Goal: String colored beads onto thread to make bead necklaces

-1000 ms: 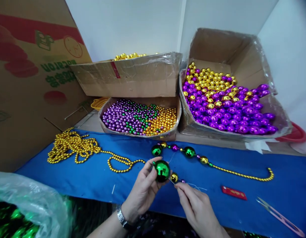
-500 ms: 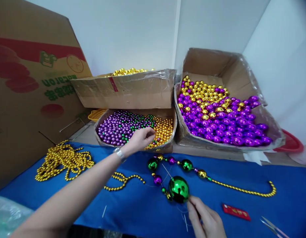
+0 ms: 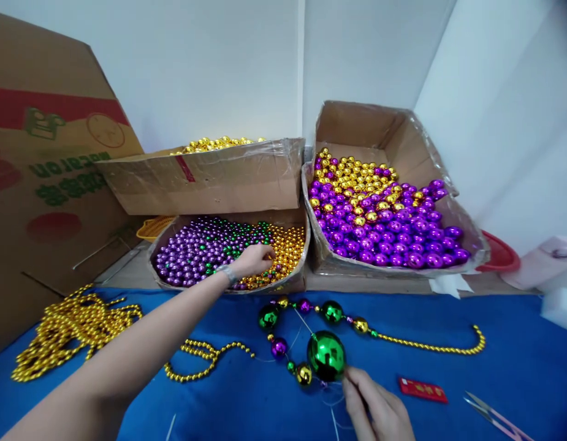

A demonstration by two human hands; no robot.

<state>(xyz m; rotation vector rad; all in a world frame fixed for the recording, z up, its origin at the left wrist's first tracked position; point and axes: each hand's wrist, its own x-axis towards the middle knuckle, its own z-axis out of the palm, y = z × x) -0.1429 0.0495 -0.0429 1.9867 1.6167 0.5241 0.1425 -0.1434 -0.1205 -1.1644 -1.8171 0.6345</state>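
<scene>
My left hand [image 3: 254,260] reaches into a low cardboard box [image 3: 306,260] of small beads, over the gold ones [image 3: 289,246] at its right side. Its fingers are curled together, and what they hold, if anything, is hidden. My right hand [image 3: 377,404] pinches a large shiny green bead [image 3: 327,355] at its lower right. A thin needle sticks out of this bead's upper left. Around it on the blue cloth curves a bead string with a purple bead [image 3: 279,348], a gold bead [image 3: 304,373] and smaller green beads. The string runs right into a gold bead chain [image 3: 430,344].
A box [image 3: 476,251] of larger purple and gold beads stands at back right. Gold chains [image 3: 76,331] lie heaped at left beside a big carton [image 3: 57,153]. On the blue cloth [image 3: 219,404] are a red packet [image 3: 422,389] and thread snips [image 3: 490,413].
The view has shifted, so most things sit further left. My left hand stays in the small-bead box, slightly lower among the gold beads. My right hand keeps hold of the green bead.
</scene>
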